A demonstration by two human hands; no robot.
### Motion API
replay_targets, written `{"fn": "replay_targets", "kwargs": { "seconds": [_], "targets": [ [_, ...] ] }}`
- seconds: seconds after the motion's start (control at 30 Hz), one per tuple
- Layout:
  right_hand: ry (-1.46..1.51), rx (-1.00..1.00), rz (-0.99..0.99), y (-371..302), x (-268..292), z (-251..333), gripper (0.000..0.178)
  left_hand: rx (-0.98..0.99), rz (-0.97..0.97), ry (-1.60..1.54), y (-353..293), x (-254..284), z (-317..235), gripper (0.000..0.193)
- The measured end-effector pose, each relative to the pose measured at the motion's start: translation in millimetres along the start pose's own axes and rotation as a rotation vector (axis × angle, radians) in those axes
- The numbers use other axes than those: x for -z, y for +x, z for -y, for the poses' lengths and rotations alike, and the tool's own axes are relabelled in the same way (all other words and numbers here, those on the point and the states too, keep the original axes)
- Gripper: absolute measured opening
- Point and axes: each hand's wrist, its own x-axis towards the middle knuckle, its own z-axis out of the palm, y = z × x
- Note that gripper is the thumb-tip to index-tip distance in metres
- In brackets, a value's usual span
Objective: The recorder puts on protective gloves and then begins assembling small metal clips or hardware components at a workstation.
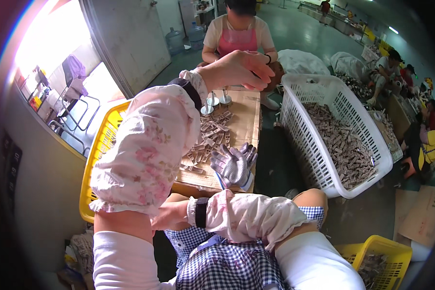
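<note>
A yellow basket [86, 193] is seen at nine o'clock, partly covered by the left sleeve [145, 150]. Toward seven o'clock, the right hand [171, 214] is held low near the surface [249, 113]; its fingers are hidden, so their state cannot be told. Near the centre, flat metal clips [210, 135] are strewn across the surface. Just beyond them, at twelve o'clock, stemmed discs [225, 100] are stood. At five o'clock from the clips, grey gloves [234, 164] are laid. Above the surface's far end, toward one o'clock, the left hand [250, 67] is raised, its fingers loosely bent; whether anything is grasped cannot be told. A white basket [302, 150] is placed at three o'clock, filled with brownish pieces [340, 140]. At four o'clock, another yellow basket [401, 253] is partly shown.
</note>
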Motion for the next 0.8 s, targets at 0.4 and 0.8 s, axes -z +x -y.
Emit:
{"fn": "replay_targets", "kwargs": {
  "seconds": [0.4,0.8],
  "targets": [
    [0.328,0.414,-0.226,-6,48,-37,0.038,0.036,0.028,-0.012,0,-15,-2,0.04],
    [-0.202,-0.281,0.066,-62,41,12,0.048,0.0,0.034,0.077,-10,-35,1,0.035]
  ]
}}
